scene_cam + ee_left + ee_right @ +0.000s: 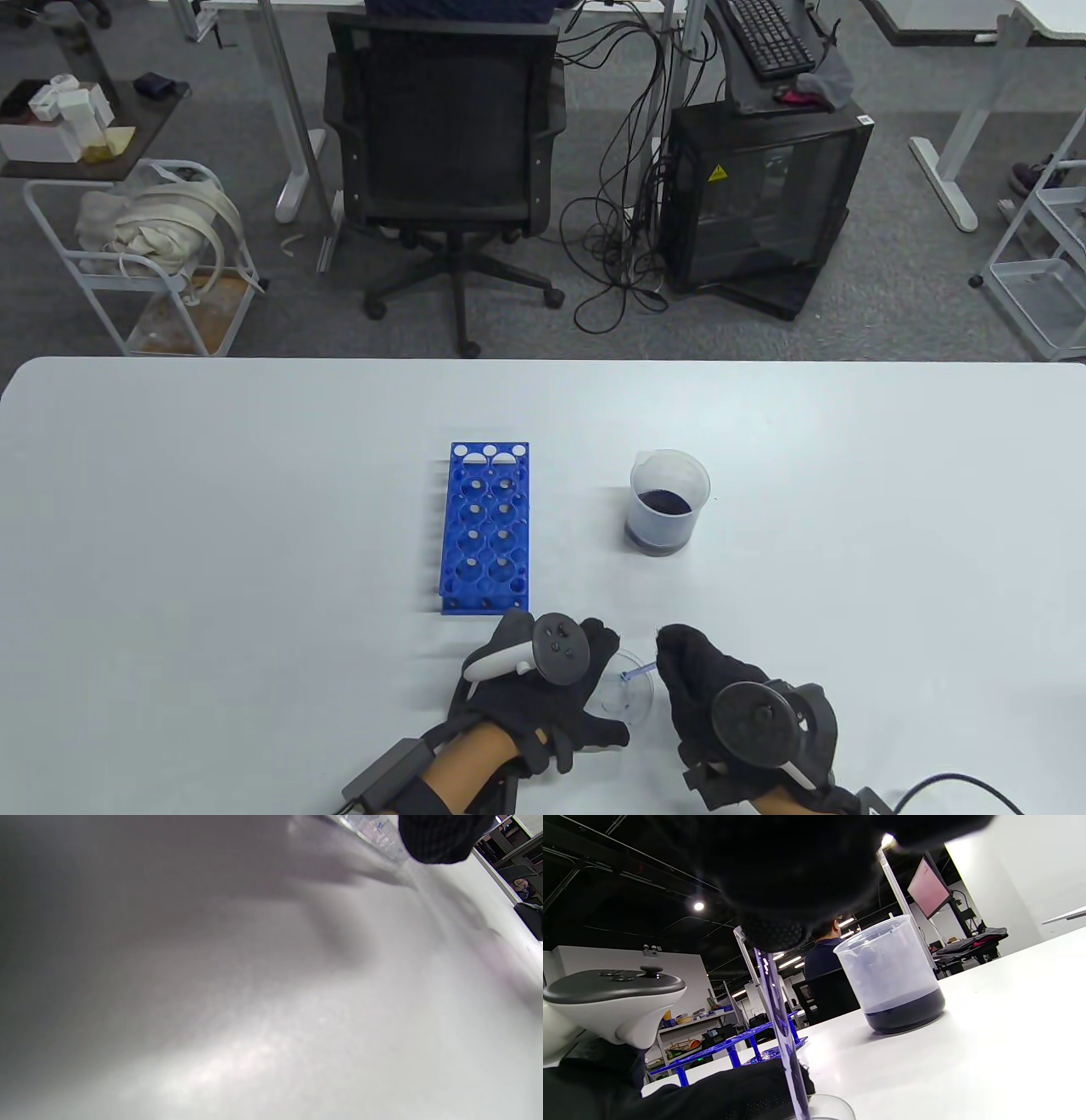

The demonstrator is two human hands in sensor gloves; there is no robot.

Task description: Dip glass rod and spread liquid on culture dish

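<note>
A clear culture dish [629, 694] lies on the white table [212, 509] near the front edge, between my hands. My left hand [543, 688] rests at the dish's left rim, fingers touching it. My right hand [704, 679] pinches a glass rod [638, 672] wet with purple-blue liquid; its tip reaches down into the dish. In the right wrist view the rod [778, 1018] hangs from my fingertips [774, 933] into the dish [831, 1109]. A plastic beaker [668, 503] with dark liquid stands behind; it also shows in the right wrist view [891, 976].
A blue test tube rack [486, 526] stands left of the beaker, just beyond my left hand. The left wrist view shows blurred table [254, 1005] and a gloved fingertip [441, 836] by the dish's rim. An office chair [450, 153] is beyond the table.
</note>
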